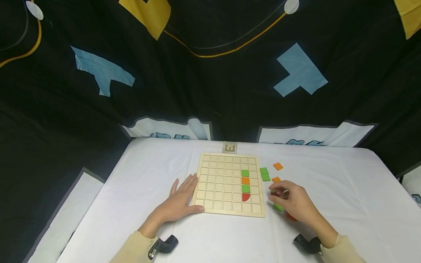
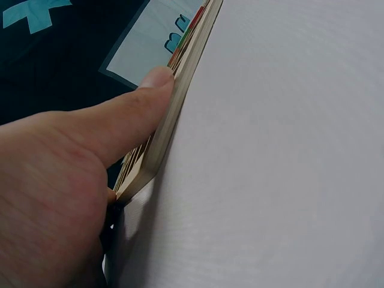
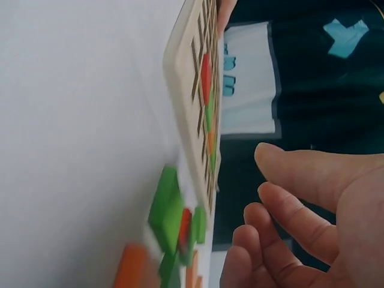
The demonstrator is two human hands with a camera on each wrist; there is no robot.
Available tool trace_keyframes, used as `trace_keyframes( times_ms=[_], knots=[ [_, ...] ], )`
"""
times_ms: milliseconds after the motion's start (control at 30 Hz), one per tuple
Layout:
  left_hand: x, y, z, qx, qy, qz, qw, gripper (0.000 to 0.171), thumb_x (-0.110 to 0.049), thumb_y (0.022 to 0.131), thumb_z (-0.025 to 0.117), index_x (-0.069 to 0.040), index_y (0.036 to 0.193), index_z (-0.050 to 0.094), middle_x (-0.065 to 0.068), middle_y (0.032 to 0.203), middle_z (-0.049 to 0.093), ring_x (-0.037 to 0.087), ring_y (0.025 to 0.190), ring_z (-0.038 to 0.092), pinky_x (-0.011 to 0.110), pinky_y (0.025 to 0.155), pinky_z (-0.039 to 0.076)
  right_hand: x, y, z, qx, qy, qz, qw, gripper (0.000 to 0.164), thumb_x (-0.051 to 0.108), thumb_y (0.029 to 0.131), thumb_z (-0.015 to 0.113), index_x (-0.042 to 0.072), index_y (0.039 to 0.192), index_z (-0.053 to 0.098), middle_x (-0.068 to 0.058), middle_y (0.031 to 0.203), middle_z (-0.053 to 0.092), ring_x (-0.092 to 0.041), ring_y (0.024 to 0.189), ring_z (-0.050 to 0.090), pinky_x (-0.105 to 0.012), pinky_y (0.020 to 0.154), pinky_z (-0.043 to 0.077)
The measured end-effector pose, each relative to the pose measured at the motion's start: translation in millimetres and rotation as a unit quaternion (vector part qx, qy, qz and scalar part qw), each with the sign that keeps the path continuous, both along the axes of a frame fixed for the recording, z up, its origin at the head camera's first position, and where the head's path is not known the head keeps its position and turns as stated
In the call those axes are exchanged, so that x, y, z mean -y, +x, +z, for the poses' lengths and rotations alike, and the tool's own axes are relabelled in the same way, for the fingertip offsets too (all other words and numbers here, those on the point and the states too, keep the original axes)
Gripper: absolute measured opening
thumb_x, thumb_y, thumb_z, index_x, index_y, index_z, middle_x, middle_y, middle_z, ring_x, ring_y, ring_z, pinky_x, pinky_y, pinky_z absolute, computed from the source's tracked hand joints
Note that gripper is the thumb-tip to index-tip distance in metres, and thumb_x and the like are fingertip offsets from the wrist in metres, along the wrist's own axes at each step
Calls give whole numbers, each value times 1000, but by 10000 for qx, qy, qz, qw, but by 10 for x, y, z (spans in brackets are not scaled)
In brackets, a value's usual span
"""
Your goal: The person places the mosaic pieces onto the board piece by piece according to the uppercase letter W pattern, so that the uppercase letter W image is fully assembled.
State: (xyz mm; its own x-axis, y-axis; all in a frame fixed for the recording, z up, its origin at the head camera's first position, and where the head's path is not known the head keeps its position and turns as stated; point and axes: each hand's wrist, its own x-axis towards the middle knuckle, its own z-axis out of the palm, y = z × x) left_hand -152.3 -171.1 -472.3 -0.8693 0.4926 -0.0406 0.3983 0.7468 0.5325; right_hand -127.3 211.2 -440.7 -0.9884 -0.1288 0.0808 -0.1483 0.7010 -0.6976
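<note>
A light wooden grid board lies on the white table. In one column near its right side sit a green square tile, an orange square tile, another green square tile and a red tile with a rounded corner. My left hand rests along the board's left edge, fingers spread and straight, thumb at the near corner. Right of the board, my right hand hovers over loose tiles with fingers bent. Between its thumb and fingers there is nothing in the right wrist view.
Loose green tiles and orange tiles lie right of the board, some partly hidden under my right hand. Behind the board is a small patterned square. A black cloth with coloured shapes hangs beyond the table.
</note>
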Motion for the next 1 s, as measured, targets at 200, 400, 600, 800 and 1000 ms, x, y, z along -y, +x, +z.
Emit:
trace_keyframes(
  times_ms=[200, 400, 600, 800, 1000],
  knots=[
    [-1, 3, 2, 8, 2, 12, 10000, 106, -58, 88, 69, 2, 159, 17, 15, 167, 10, 31, 155, 5, 59, 119, -10, -124, -57, -54, 118, -101, -50, 9999, 27, 19, 86, 81, 9, 109, 73, -3, 104, 68, -17, 91, 63, -30, 79, 57],
    [-5, 4, 4, 17, 6, 6, 10000, 106, -57, 88, 69, 3, 159, 17, 15, 167, 11, 31, 155, 5, 60, 119, -10, -222, -118, -106, 320, -61, -137, 9994, 29, 15, 88, 78, 5, 114, 71, -7, 104, 68, -22, 93, 65, -35, 81, 57],
    [-5, 0, 7, -28, -27, -18, 10000, 106, -57, 88, 68, 3, 159, 17, 15, 167, 11, 31, 155, 5, 60, 119, -9, -259, -172, -146, 456, 141, -257, 9985, 28, 14, 89, 76, 4, 115, 71, -6, 102, 68, -22, 90, 63, -38, 81, 55],
    [-3, -3, 3, -30, -35, -23, 10000, 106, -58, 89, 68, 3, 159, 16, 15, 167, 11, 31, 154, 5, 60, 119, -10, -264, -223, -148, 551, 269, -268, 9978, 27, 16, 90, 75, 4, 113, 72, -5, 97, 67, -20, 86, 60, -34, 76, 51],
    [-4, -3, 0, -3, -12, -30, 10000, 106, -57, 89, 68, 3, 158, 17, 16, 167, 10, 31, 155, 5, 60, 118, -10, -254, -252, -151, 524, 518, -179, 9971, 26, 14, 89, 75, 1, 112, 72, -5, 96, 69, -19, 85, 59, -33, 72, 51]
  ],
)
